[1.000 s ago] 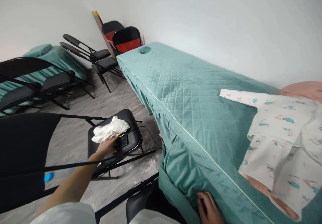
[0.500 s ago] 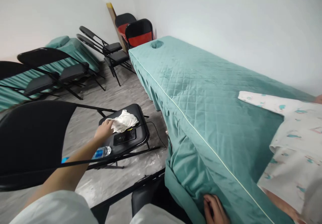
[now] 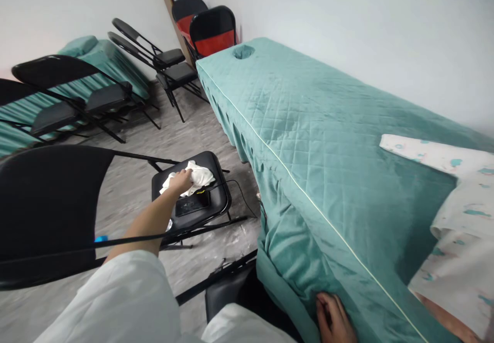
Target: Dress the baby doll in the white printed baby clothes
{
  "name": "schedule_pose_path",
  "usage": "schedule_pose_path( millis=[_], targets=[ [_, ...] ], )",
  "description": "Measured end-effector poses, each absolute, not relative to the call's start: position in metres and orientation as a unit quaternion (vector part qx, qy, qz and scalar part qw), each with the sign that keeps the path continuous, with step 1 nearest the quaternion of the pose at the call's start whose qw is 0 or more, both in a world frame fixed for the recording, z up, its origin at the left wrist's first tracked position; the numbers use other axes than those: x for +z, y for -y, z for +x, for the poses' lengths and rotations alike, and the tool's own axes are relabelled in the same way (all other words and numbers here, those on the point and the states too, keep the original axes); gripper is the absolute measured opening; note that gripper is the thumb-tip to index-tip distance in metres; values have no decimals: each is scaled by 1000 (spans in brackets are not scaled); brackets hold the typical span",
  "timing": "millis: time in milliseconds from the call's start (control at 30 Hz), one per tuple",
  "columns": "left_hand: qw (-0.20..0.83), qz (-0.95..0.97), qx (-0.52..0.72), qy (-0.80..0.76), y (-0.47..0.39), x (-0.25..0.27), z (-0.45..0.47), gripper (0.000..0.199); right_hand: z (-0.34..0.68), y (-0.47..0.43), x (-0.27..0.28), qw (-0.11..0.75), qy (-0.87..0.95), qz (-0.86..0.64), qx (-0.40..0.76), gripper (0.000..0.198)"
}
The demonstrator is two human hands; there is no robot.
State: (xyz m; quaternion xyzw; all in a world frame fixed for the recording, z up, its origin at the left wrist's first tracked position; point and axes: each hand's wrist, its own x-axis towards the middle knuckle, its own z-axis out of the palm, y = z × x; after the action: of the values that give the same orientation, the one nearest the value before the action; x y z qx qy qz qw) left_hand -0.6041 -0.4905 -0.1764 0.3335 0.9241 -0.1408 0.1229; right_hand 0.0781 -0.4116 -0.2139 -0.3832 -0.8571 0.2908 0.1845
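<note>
My left hand (image 3: 182,181) reaches over the seat of a black folding chair (image 3: 222,199), its fingers closed on a crumpled white cloth (image 3: 201,175). Next to the cloth lies a dark flat object like a phone or tablet (image 3: 189,205), with a thin black cord hanging off the seat. Part of a clear bottle (image 3: 169,224) shows behind my left forearm. My right hand (image 3: 335,318) rests at the near edge of the green-covered massage bed (image 3: 293,127), fingers curled in, with nothing seen in them. To its right is a white garment with teal prints (image 3: 463,194) on the bed.
Several black folding chairs (image 3: 108,98) stand at the left, before another green-draped bed (image 3: 88,50). Two chairs with red panels (image 3: 213,34) stand in the far corner. Bare skin of a person (image 3: 447,318) shows below the garment. A black seat (image 3: 227,294) is close below me.
My left hand has moved forward and right, from the cloth's near edge onto its middle, its forearm now covering most of the bottle. My right hand stays at the bed's edge.
</note>
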Motion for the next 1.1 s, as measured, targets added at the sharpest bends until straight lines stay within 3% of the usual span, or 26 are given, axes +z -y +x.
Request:
schedule_pose_path(
  millis=[467,633,800,1100],
  targets=[
    [73,311,-106,-941,492,-163,-577,44,65,410,-199,203,838,-404,306,36],
    [36,245,-64,-967,504,-142,-583,47,62,409,-190,213,844,-397,291,35],
    [87,205,8,-975,520,-116,-592,52,67,409,-198,202,855,-383,286,32],
    [134,278,21,-951,526,-81,-582,43,71,401,-199,178,875,-347,287,28]
  ],
)
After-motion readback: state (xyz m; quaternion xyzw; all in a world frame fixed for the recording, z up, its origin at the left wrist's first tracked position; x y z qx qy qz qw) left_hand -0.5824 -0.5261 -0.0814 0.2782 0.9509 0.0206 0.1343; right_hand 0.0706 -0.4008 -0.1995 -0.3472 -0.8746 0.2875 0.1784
